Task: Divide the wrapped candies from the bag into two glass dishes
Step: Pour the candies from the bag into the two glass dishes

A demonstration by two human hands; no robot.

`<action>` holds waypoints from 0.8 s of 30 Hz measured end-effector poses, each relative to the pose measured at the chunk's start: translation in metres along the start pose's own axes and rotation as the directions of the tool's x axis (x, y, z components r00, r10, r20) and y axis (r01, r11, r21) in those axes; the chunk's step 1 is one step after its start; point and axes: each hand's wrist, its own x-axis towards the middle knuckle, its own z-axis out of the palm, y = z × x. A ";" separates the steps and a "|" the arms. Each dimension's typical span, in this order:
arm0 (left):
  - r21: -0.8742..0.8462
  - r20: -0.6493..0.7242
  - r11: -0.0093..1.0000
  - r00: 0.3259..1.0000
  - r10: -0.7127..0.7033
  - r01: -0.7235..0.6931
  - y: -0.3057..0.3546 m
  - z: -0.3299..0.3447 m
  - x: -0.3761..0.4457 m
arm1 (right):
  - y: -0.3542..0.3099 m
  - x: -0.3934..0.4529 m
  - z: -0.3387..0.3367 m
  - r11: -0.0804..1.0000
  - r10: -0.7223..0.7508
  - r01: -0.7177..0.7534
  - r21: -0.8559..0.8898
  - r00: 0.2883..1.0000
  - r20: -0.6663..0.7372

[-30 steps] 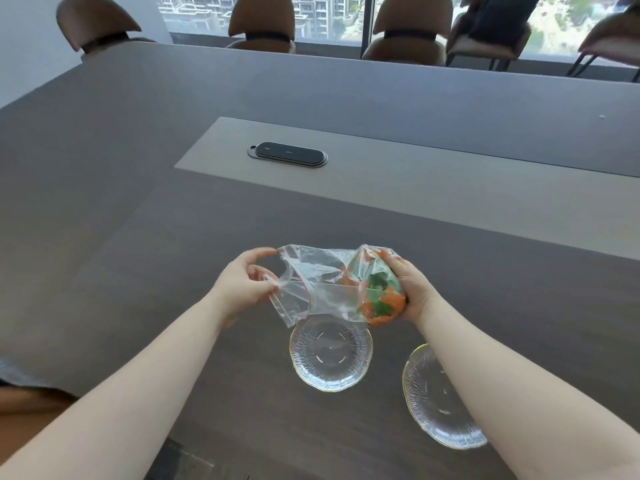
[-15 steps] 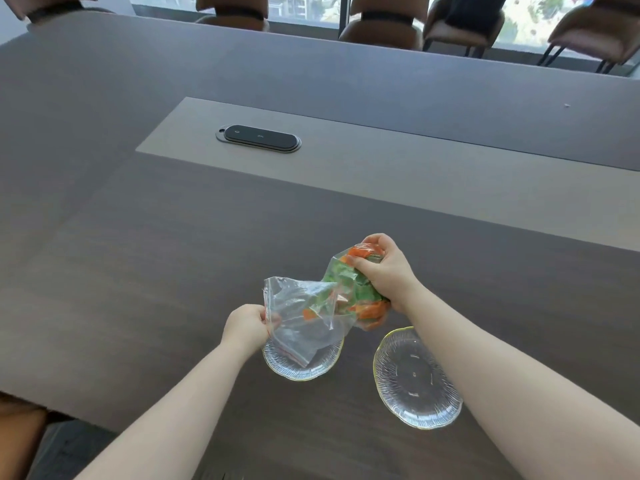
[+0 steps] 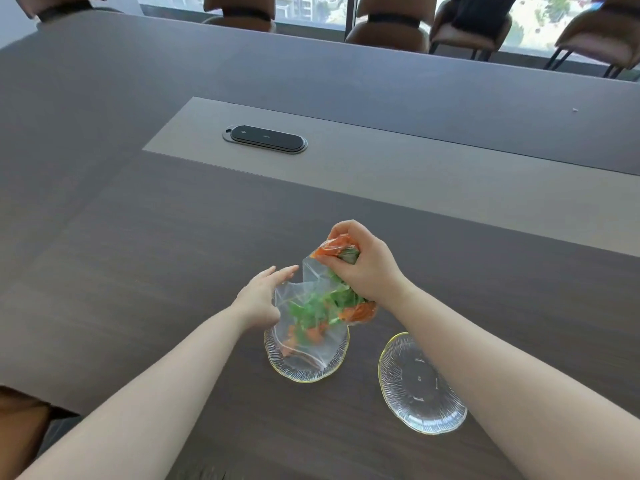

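My right hand (image 3: 365,271) grips the closed end of a clear plastic bag (image 3: 311,351) and holds it raised, so the bag slopes down to the left. Orange and green wrapped candies (image 3: 310,315) lie inside, spread along its length, blurred. The bag's lower end rests in the left glass dish (image 3: 300,377). My left hand (image 3: 261,299) lies against the bag's upper left edge with its fingers stretched out and apart. The right glass dish (image 3: 420,403) holds nothing and is partly covered by my right forearm.
Both dishes stand near the front edge of a long dark table (image 3: 145,258). A black oval panel (image 3: 265,139) is set into a lighter strip further back. Brown chairs (image 3: 389,27) line the far side by the windows.
My right hand lifted the bag's closed end higher and candies slid down toward the left dish. My left hand let go of the bag's edge and spread its fingers.
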 end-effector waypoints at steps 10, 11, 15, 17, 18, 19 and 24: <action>0.165 -0.180 0.986 0.984 0.015 0.015 0.009 -0.006 -0.002 | -0.018 0.000 0.002 0.957 -0.252 0.247 -0.150 0.968 -0.012; 0.147 -0.187 0.989 0.982 0.002 0.026 0.010 -0.007 -0.003 | -0.020 0.000 0.001 0.956 -0.260 0.253 -0.147 0.965 -0.028; 0.080 -0.199 0.995 0.979 -0.041 0.058 0.012 -0.011 -0.006 | -0.027 0.002 -0.004 0.958 -0.272 0.264 -0.115 0.960 -0.068; 0.044 -0.211 0.996 0.976 -0.061 0.072 0.014 -0.014 -0.009 | -0.030 0.001 -0.006 0.957 -0.277 0.269 -0.108 0.958 -0.076; 0.036 -0.214 0.996 0.974 -0.068 0.078 0.016 -0.016 -0.010 | -0.032 0.001 -0.008 0.956 -0.283 0.274 -0.105 0.956 -0.082; 0.035 -0.215 0.996 0.974 -0.071 0.081 0.018 -0.017 -0.011 | -0.033 0.000 -0.009 0.954 -0.291 0.281 -0.105 0.953 -0.089; 0.022 -0.242 0.998 0.969 -0.060 0.067 0.025 -0.028 -0.022 | -0.036 -0.005 -0.018 0.942 -0.332 0.320 -0.102 0.931 -0.148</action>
